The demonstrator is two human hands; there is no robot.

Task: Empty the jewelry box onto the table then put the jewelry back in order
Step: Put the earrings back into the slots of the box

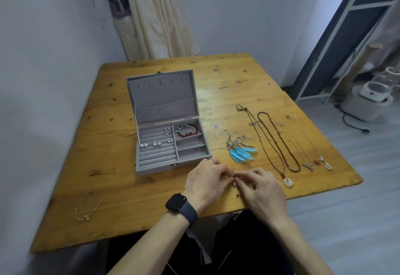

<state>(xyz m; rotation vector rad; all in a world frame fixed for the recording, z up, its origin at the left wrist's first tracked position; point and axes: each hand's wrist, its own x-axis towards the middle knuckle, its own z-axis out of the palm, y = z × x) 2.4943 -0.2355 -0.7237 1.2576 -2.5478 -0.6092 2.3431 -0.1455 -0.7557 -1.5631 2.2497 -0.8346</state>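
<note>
Wooden table (pixel 129 209): jewelry box (pixel 155 168) open, partly refilled. Left hand (pixel 205 179) & right hand (pixel 259 186) both pinch an earring (pixel 234 184), prob. a stud, near front edge. Tiny, light, slippery; grip by post.

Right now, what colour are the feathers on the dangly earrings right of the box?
Light blue; the feather earrings show best in the head view.

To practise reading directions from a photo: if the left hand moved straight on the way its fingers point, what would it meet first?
Almost at once, the right hand: the left hand points at its fingertips, both pinching a small metal piece between them. Depth there is hard to judge.
</note>
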